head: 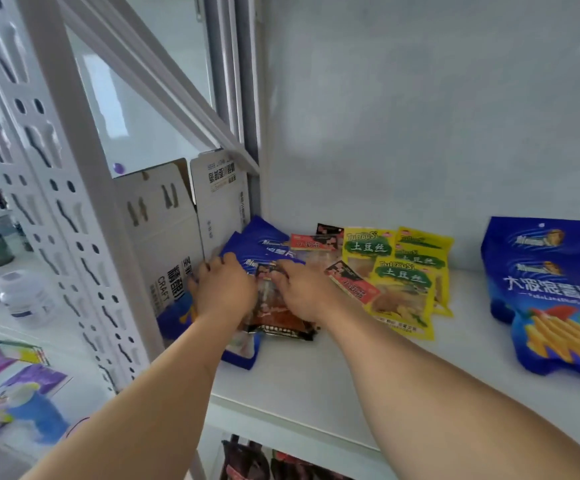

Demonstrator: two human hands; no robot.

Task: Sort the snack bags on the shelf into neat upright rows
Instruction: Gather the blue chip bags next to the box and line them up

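Two hands' fingers [228, 261] curled together onto one dark snack bag [278, 317], both grips closed.

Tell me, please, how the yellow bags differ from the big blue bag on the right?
The yellow bags lie flat, overlapping in a loose pile; the big blue bag stands fairly upright and apart from them. The yellow bags look smaller and carry green labels; the blue bag shows fries. Both are snack bags on the same shelf.

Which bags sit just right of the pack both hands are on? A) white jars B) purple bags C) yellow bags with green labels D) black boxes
C: the yellow bags lie overlapped on the shelf just right of the right hand and the dark red pack.
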